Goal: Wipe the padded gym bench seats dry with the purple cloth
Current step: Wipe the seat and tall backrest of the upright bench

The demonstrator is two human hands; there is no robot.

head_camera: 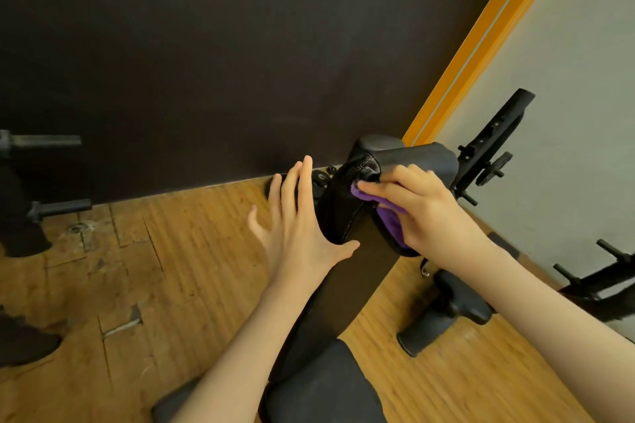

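While the purple cloth (391, 216) sits bunched against the right flank of the upper pad, the right hand (422, 209) curls round it, fingertips pinching the soft, fuzzy fabric near the pad's top edge. The cloth hangs as a crumpled fold running down along the pad's side, most of it hidden beneath the palm. That black padded bench back (347, 206) is tilted up, its long axis running from the near seat away toward the dark wall (206, 45); the smooth vinyl has a stitched, rounded rim. Over on the other side, the left hand (299, 227) is spread wide, fingers straight, thumb touching the pad's lower left edge, holding nothing. Closer in, the flat black seat (330, 385) lies at the bottom of view. A rounded roller pad (443, 319) lies to the right on the worn wood-plank floor (171, 268). An orange stripe (481, 45) runs up the pale wall on the right, and black weight pegs (44, 140) jut out at far left.
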